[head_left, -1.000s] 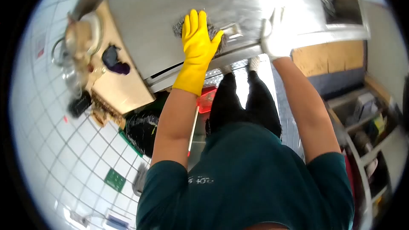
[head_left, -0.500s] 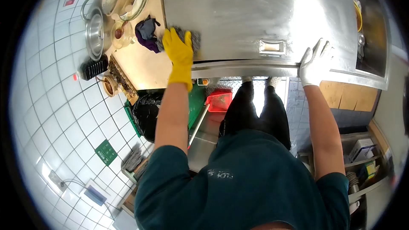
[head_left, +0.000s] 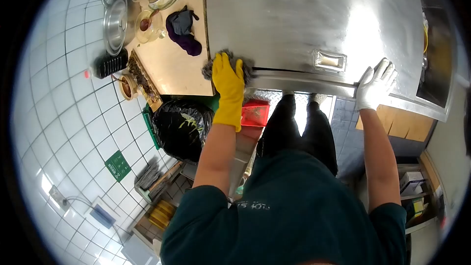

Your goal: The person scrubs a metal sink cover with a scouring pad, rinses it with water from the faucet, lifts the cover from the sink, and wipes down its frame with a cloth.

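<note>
1. Two gloved hands lie at the near edge of a smooth stainless-steel counter [head_left: 279, 29], whose metal shows a bright streak of glare toward the right.

2. The left hand [head_left: 228, 81], in a yellow rubber glove [head_left: 227, 110], lies over a fuzzy grey scrubbing pad [head_left: 248, 70]. Its fingers point forward, close together, with the thumb held apart; I cannot tell whether they pinch the pad.

3. That pad sits at the counter's near left corner, showing on both sides of the glove and overlapping the right edge of a pale wooden tabletop [head_left: 181, 76].

4. The right hand [head_left: 375, 86], in a thin white glove, rests at the counter's near edge toward the right, fingers extended and slightly spread, thumb apart.

5. Nearer the right hand than the left, a rectangular metal-framed recessed handle [head_left: 330, 61] is set just behind the near edge.

6. Near the wooden tabletop's right edge lies a crumpled cloth [head_left: 185, 34], dark grey and purple. A clear bowl [head_left: 144, 23] with reddish-brown contents stands toward the left edge.

7. Below the tabletop's near edge is a glossy, wrinkled black bin bag [head_left: 179, 135]; right of it, a red plastic dustpan [head_left: 255, 113].

8. White lettering [head_left: 253, 206] on the dark green T-shirt [head_left: 304, 225] and pale print on a green sign [head_left: 118, 166] are illegible.
</note>
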A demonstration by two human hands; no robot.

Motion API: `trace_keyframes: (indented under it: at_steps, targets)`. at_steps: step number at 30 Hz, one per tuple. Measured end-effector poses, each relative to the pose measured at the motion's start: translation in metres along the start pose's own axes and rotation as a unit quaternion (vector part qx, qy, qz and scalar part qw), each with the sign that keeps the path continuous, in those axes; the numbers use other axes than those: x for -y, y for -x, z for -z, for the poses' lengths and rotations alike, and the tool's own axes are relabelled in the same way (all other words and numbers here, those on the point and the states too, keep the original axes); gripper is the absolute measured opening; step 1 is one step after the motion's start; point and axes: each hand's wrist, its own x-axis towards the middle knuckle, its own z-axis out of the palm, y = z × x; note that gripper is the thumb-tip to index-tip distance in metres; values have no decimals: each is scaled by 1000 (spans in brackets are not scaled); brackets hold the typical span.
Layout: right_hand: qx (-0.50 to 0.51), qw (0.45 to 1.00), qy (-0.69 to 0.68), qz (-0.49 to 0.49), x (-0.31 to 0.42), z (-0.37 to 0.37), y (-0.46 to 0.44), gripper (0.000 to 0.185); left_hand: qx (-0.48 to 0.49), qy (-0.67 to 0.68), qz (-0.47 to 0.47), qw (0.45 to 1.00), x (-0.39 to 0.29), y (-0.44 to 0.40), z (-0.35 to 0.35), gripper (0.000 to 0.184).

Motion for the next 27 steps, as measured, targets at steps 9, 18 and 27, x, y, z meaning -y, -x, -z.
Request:
trace_keyframes:
  at_steps: [9, 18, 27]
  targets:
    - [2, 1000, -9, 10, 7, 15, -4, 66, 7, -2, 19, 1000, 19, -40, -18, 55]
    - [21, 1000, -5, -3, -1, 3, -1, 70, 10, -21, 53, 998, 13, -53, -25, 55]
    - [62, 998, -16, -26, 2, 10, 0, 69, 44, 25, -35, 998, -61, -67, -3, 82]
